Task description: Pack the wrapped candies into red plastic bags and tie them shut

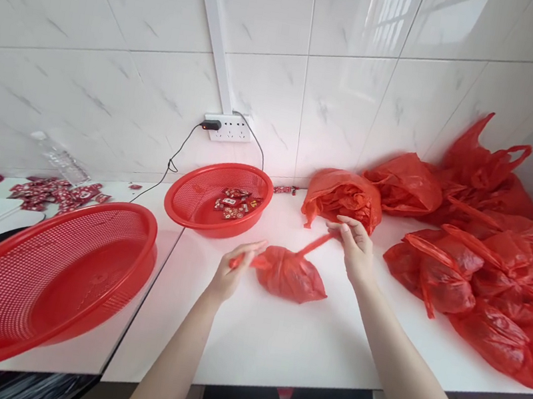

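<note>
A small red plastic bag [293,278] rests on the white table in front of me, bulging with contents I cannot make out. One of its handles runs into my left hand [234,267], whose fingers are closed around it on the bag's left side. The other handle is stretched up and to the right, pinched in my right hand [353,245]. Both handles look pulled apart, away from the bag's gathered top. Just behind my right hand lies a crumpled heap of red bags [345,198].
Filled, tied red bags [452,269] pile up on the right. A small red basket [178,209] holds several small packets [235,203]. A large red basket [97,274] stands at left, near more red packets [57,193] and a clear bottle [61,157]. A power strip [230,129] hangs on the wall.
</note>
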The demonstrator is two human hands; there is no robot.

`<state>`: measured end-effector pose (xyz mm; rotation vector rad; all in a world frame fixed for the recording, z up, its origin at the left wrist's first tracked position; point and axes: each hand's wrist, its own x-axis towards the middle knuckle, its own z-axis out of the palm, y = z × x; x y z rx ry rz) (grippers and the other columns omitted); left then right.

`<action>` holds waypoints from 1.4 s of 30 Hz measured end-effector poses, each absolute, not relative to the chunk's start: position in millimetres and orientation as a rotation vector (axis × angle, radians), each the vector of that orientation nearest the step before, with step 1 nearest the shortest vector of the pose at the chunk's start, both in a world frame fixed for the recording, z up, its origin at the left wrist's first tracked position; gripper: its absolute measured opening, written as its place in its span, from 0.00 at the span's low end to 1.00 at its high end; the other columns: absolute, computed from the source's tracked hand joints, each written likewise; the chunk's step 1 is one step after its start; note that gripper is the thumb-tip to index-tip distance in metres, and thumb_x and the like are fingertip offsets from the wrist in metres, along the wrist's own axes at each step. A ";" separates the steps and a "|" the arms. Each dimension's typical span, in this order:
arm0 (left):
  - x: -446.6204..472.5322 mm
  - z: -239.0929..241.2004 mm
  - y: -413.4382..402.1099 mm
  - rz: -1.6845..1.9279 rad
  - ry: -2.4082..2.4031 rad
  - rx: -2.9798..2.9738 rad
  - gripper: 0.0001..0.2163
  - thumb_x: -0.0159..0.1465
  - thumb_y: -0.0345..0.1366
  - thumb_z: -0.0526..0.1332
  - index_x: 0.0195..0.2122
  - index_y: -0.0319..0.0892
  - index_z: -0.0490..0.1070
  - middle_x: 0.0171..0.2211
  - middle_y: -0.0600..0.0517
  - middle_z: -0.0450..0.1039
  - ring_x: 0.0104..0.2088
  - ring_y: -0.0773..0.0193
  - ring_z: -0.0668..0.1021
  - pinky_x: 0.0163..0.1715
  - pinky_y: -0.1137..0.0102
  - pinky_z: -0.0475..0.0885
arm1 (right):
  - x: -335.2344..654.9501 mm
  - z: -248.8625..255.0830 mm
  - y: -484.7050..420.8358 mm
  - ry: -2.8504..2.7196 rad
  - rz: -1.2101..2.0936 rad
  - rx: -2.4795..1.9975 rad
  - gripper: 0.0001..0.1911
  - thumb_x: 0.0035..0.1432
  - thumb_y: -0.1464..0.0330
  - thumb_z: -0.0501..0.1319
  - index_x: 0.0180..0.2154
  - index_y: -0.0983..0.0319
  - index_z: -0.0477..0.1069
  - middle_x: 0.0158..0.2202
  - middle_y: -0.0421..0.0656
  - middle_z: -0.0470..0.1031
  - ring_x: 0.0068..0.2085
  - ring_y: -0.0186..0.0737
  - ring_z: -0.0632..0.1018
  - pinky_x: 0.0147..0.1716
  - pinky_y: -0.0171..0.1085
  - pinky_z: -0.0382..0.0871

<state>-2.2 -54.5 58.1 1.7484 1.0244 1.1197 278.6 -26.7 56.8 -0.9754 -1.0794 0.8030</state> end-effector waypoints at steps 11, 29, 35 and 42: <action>8.4 5.2 -43.4 0.851 1.131 2.024 0.47 0.48 0.43 0.73 0.67 0.54 0.49 0.59 0.44 0.61 0.60 0.48 0.66 0.58 0.52 0.63 | 267.8 17.4 -58.9 -1.557 0.077 -1.263 0.11 0.58 0.58 0.62 0.33 0.60 0.68 0.33 0.46 0.72 0.39 0.46 0.73 0.42 0.47 0.68; 24.6 -3.0 -45.3 0.939 1.232 2.113 0.05 0.55 0.34 0.65 0.29 0.42 0.68 0.29 0.53 0.65 0.33 0.62 0.70 0.34 0.68 0.66 | 245.1 11.1 -62.0 -1.931 0.232 -1.102 0.12 0.59 0.64 0.61 0.45 0.58 0.68 0.53 0.50 0.68 0.53 0.51 0.69 0.52 0.52 0.64; 24.5 -0.9 -43.2 0.863 1.264 1.968 0.13 0.50 0.36 0.67 0.29 0.42 0.62 0.30 0.55 0.65 0.32 0.64 0.68 0.32 0.70 0.64 | 246.2 -0.2 -55.9 -1.845 0.476 -1.051 0.08 0.56 0.75 0.54 0.36 0.58 0.67 0.47 0.47 0.73 0.50 0.47 0.72 0.48 0.48 0.68; 21.1 -4.2 -41.3 0.844 1.301 1.877 0.21 0.45 0.40 0.70 0.27 0.43 0.56 0.28 0.58 0.61 0.28 0.68 0.65 0.27 0.73 0.62 | 245.0 -1.6 -51.1 -1.540 0.765 -1.116 0.02 0.55 0.71 0.54 0.33 0.59 0.63 0.41 0.44 0.75 0.41 0.42 0.75 0.43 0.43 0.69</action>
